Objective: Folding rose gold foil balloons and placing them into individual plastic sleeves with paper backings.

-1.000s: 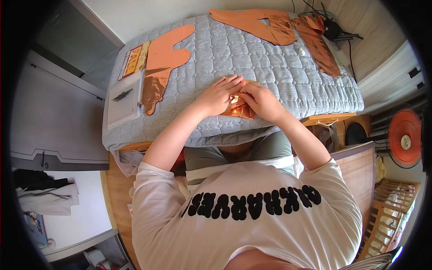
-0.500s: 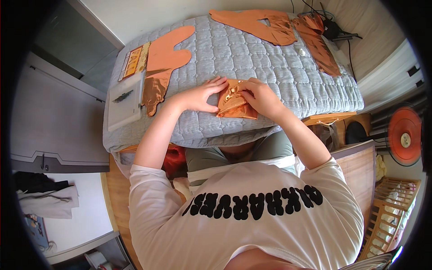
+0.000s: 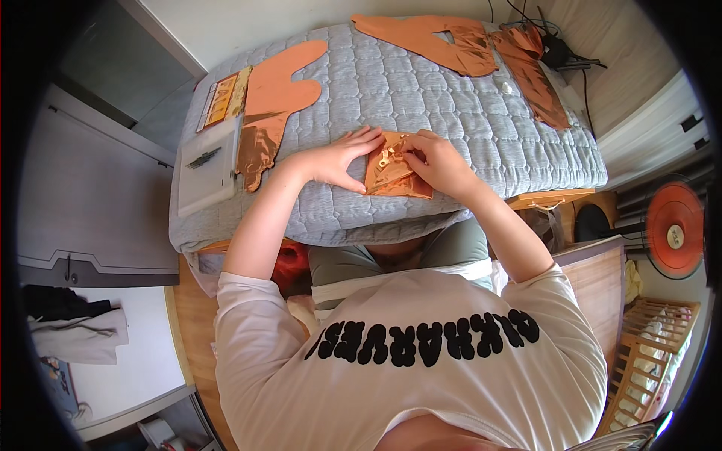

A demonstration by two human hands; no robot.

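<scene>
A flat, crinkled copper-coloured foil balloon [image 3: 402, 186] lies on the near part of the quilted bed cover, partly folded over, with shiny creases. My left hand [image 3: 342, 160] rests at its left edge, thumb and fingers spread wide apart. From the other side, my right hand [image 3: 436, 159] pinches the foil near its upper right, thumb and fingertips pressed together. Part of the foil is hidden beneath that hand.
The grey quilt [image 3: 368, 75] holds another flat foil balloon [image 3: 278, 83] at left, a foil balloon [image 3: 444, 49] at the back and a narrow foil piece [image 3: 538, 83] at right. A translucent case [image 3: 199, 177] lies at left. A red fan [image 3: 673, 225] stands at right.
Both hands stay in nearly the same place on the foil balloon. The whole view has shifted slightly; nothing has been picked up or let go.
</scene>
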